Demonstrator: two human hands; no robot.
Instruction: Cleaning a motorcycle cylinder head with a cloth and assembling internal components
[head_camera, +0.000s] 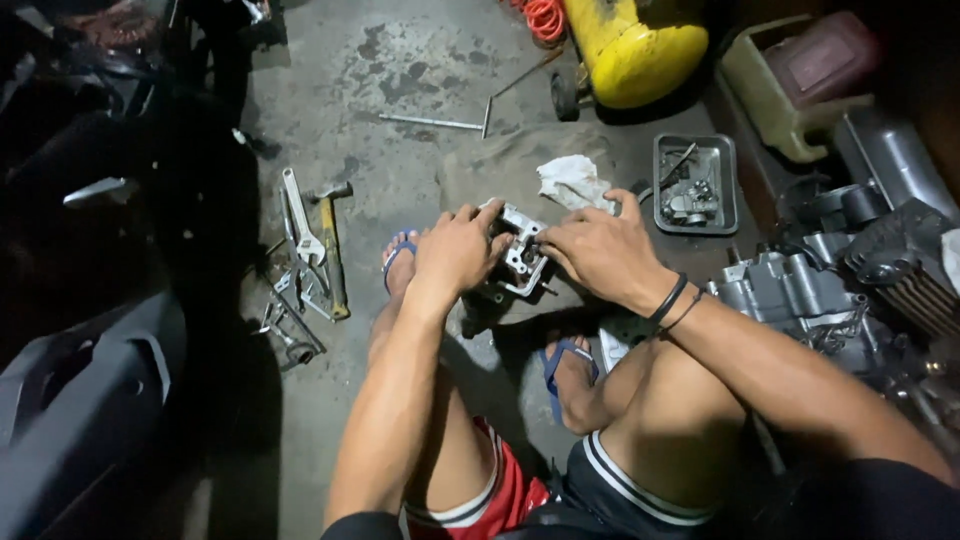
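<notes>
A grey metal engine part rests on a cloth-covered spot of the concrete floor between my feet. My left hand grips its left side with fingers curled over the top edge. My right hand holds its right side, fingers pressed against the part. Black bands circle my right wrist. What my fingertips touch inside the part is hidden.
A hammer, pliers and other hand tools lie on the floor at left. A white rag and a metal tray of small parts sit beyond my hands. A yellow tank stands behind; engine pieces crowd the right.
</notes>
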